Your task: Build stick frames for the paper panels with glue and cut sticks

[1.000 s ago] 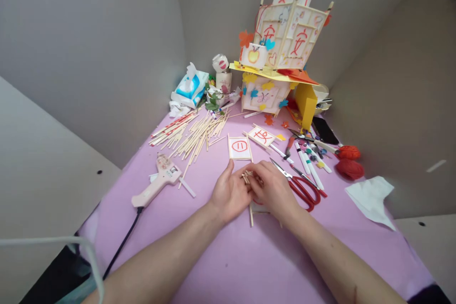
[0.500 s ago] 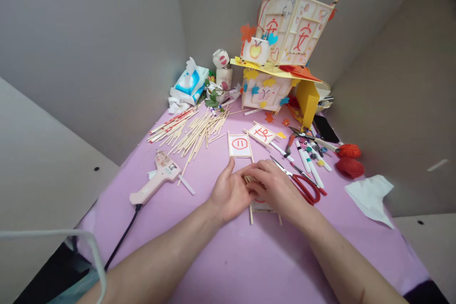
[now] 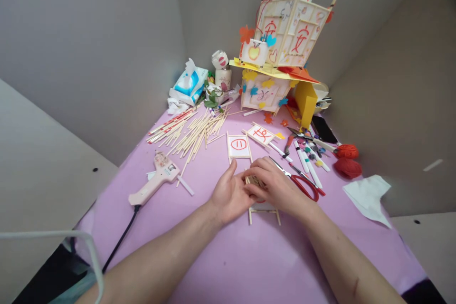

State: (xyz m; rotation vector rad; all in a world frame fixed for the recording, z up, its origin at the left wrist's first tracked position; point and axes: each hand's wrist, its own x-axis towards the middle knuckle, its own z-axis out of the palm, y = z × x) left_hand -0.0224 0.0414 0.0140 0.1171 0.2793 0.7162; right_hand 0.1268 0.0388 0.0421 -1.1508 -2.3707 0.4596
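Palm up and fingers spread, my left hand [image 3: 230, 198] lies at the left edge of a stick-framed paper panel [image 3: 262, 206]. My right hand [image 3: 272, 184] arches over that panel with its fingers bent toward my left fingers; whether it holds something small is hidden. Just beyond the hands lies a framed panel with a red circle mark [image 3: 239, 145]. To its right, another framed panel [image 3: 261, 134] bears a red character. Red-handled scissors [image 3: 304, 187] rest beside my right hand.
A pink glue gun [image 3: 158, 178] lies left, near a pile of wooden sticks [image 3: 201, 130]. Behind stands a tall decorated paper lantern [image 3: 288, 28]. Markers [image 3: 308, 161], red yarn [image 3: 348, 167] and a white tissue [image 3: 370, 197] lie right. A tissue pack [image 3: 190, 83] sits at the back.
The right hand's fingers have shifted slightly, showing more of the near panel's top. My left hand keeps nearly the same pose. The view has moved slightly.
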